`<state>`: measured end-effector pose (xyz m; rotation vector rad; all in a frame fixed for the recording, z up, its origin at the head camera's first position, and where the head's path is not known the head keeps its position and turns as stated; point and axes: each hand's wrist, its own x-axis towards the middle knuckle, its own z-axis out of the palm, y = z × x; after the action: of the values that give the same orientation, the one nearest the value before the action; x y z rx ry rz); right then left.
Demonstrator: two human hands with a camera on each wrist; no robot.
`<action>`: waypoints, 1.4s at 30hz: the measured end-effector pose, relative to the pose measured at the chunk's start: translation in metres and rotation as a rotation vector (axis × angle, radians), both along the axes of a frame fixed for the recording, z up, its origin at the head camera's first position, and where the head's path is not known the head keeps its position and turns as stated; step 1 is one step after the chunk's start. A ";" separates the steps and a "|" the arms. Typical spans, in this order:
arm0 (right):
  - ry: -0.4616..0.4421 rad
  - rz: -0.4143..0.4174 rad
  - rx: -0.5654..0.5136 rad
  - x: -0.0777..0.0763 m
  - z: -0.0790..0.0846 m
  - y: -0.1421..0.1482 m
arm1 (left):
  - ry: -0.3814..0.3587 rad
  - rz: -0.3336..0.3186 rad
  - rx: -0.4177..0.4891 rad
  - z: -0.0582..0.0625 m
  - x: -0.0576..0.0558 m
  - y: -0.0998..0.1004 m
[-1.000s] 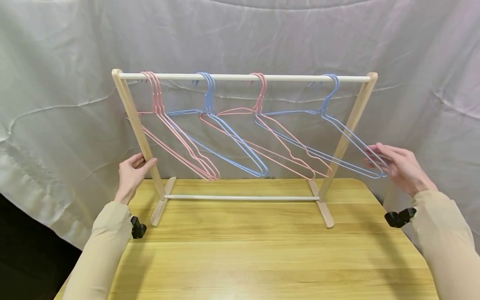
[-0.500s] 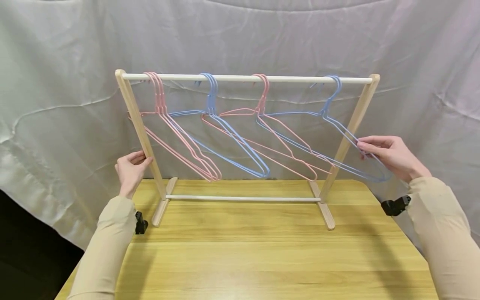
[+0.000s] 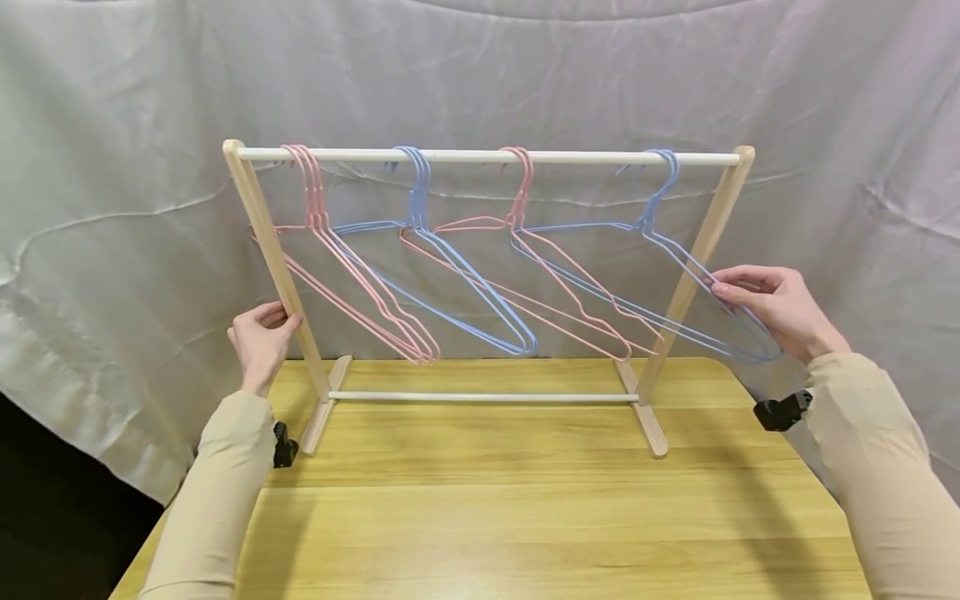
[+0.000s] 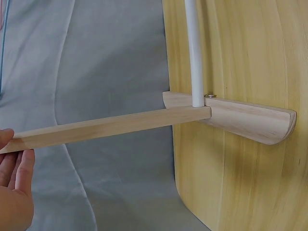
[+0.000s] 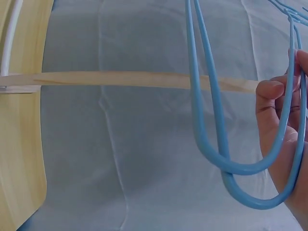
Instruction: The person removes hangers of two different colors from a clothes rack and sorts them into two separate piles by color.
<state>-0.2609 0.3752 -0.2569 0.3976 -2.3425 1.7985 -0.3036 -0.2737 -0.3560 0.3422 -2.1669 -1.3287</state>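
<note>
A small wooden clothes rack has a white top rail [image 3: 465, 156] with wire hangers on it. My left hand [image 3: 260, 340] pinches its left upright [image 3: 263, 225], thumb in front. In the left wrist view, thumb and fingers lie on opposite sides of that upright. My right hand [image 3: 787, 308] pinches the sloping arms of the blue hangers [image 3: 650, 218] at the right end, fingertips right beside the right upright [image 3: 723, 208]. Their looped ends [image 5: 250, 168] hang in front of that hand in the right wrist view, hiding part of its fingers.
Pink hangers [image 3: 317, 218] hang at the rail's left end, then blue hangers [image 3: 418, 218], then pink hangers [image 3: 517, 215]. A white lower bar [image 3: 480, 397] joins the rack's feet on the wooden table [image 3: 480, 492]. A grey curtain [image 3: 480, 75] hangs behind.
My right hand has come leftward and up along the right-end blue hangers, thumb and fingers closing on them, and their ends have shifted slightly. My left hand keeps its place on the upright.
</note>
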 end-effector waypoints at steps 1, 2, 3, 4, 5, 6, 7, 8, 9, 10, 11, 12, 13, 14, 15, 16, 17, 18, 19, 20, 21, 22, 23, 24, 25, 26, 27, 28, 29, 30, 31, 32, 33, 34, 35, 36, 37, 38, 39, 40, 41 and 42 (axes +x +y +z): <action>0.000 -0.002 -0.006 0.000 0.000 0.000 | 0.006 -0.003 0.002 0.000 0.000 0.000; -0.001 -0.006 -0.013 0.000 0.000 0.000 | 0.010 -0.006 0.003 0.000 0.000 0.000; -0.002 -0.008 -0.023 0.000 -0.001 0.000 | 0.012 -0.009 0.005 0.000 0.000 0.000; -0.002 -0.010 -0.031 0.000 -0.001 0.000 | 0.015 -0.011 0.005 0.000 0.000 0.000; 0.000 -0.025 -0.031 0.000 -0.001 0.000 | 0.017 -0.012 0.007 0.000 0.000 0.000; 0.003 -0.021 -0.045 0.000 -0.001 -0.001 | 0.018 -0.013 0.007 0.000 0.000 0.000; 0.008 -0.016 -0.061 0.000 -0.001 -0.001 | 0.018 -0.012 0.007 0.000 0.000 0.000; 0.015 -0.010 -0.077 0.000 -0.001 -0.001 | 0.016 -0.009 0.005 0.000 0.000 0.000; 0.023 -0.003 -0.093 0.000 -0.002 -0.001 | 0.014 -0.007 0.003 0.000 0.000 0.000; 0.030 0.003 -0.110 0.000 -0.002 -0.001 | 0.010 -0.005 0.002 0.000 0.000 0.000; 0.037 0.010 -0.127 0.001 -0.002 -0.001 | 0.007 -0.002 0.000 0.000 0.000 -0.001; 0.043 0.017 -0.144 0.001 -0.002 -0.001 | 0.005 -0.001 0.001 0.000 0.000 -0.001; 0.045 0.019 -0.161 0.001 -0.002 0.000 | 0.004 0.001 0.001 0.000 0.000 -0.001; 0.047 0.023 -0.181 0.001 -0.002 0.000 | 0.002 0.002 0.003 0.000 0.000 -0.001; 0.049 0.025 -0.198 0.001 -0.002 0.000 | 0.001 0.003 0.005 0.000 0.000 -0.001; 0.051 0.030 -0.216 0.001 -0.002 0.000 | 0.000 0.005 0.007 0.000 0.000 0.000; 0.053 0.037 -0.237 0.001 -0.002 0.001 | 0.000 0.006 0.007 0.000 0.000 0.000; 0.057 0.042 -0.255 0.000 -0.002 0.001 | 0.002 0.005 0.010 0.000 0.000 0.000; 0.065 0.049 -0.273 0.000 -0.002 0.001 | 0.004 0.005 0.009 0.000 0.000 0.001; 0.077 0.058 -0.287 0.000 -0.002 0.002 | 0.005 0.004 0.009 0.000 0.000 0.001; 0.090 0.064 -0.299 0.001 -0.002 0.002 | 0.007 0.002 0.009 0.000 0.000 0.001; 0.101 0.069 -0.312 0.001 -0.002 0.003 | 0.010 0.001 0.008 0.000 0.000 0.001; 0.114 0.075 -0.324 0.001 -0.002 0.003 | 0.014 -0.001 0.007 0.000 0.000 0.001; 0.125 0.087 -0.339 0.001 -0.001 0.003 | 0.016 -0.002 0.008 0.000 0.000 0.001; 0.137 0.089 -0.346 0.002 0.000 0.003 | 0.017 -0.001 0.007 0.000 0.000 0.001; 0.147 0.086 -0.354 0.002 0.001 0.003 | 0.018 0.000 0.007 0.000 0.000 0.001; 0.159 0.082 -0.360 0.003 0.002 0.003 | 0.018 0.001 0.007 0.000 0.000 0.001; 0.168 0.078 -0.369 0.003 0.003 0.003 | 0.016 0.002 0.007 0.000 0.001 0.002; 0.180 0.071 -0.373 0.004 0.004 0.003 | 0.014 0.002 0.006 0.000 0.001 0.002; 0.190 0.063 -0.377 0.004 0.005 0.003 | 0.011 0.002 0.005 0.001 0.001 0.002; 0.203 0.048 -0.377 0.005 0.006 0.003 | 0.008 0.002 0.005 0.001 0.001 0.002; 0.215 0.044 -0.383 0.005 0.007 0.003 | 0.006 0.003 0.005 0.001 0.001 0.002; 0.226 0.041 -0.389 0.005 0.008 0.003 | 0.003 0.003 0.005 0.001 0.001 0.002; 0.234 0.038 -0.396 0.005 0.009 0.003 | 0.001 0.004 0.006 0.001 0.001 0.002; 0.243 0.037 -0.402 0.005 0.011 0.003 | 0.000 0.005 0.007 0.001 0.001 0.002; 0.251 0.041 -0.414 0.006 0.012 0.003 | -0.001 0.006 0.008 0.001 0.001 0.002; 0.261 0.045 -0.428 0.006 0.013 0.003 | -0.001 0.006 0.008 0.001 0.001 0.002; 0.271 0.048 -0.440 0.006 0.014 0.003 | 0.000 0.006 0.009 0.001 0.001 0.002; 0.278 0.049 -0.454 0.007 0.015 0.003 | 0.000 0.005 0.009 0.001 0.001 0.002; 0.287 0.053 -0.468 0.007 0.015 0.003 | 0.001 0.005 0.010 0.001 0.001 0.002; 0.293 0.057 -0.480 0.008 0.016 0.003 | 0.004 0.006 0.011 0.001 0.001 0.002; 0.296 0.060 -0.490 0.009 0.016 0.003 | 0.007 0.007 0.012 0.000 0.001 0.002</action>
<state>-0.2519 0.3778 -0.2409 0.6107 -1.6446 2.0873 -0.3027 -0.2722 -0.3555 0.3490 -2.1507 -1.3375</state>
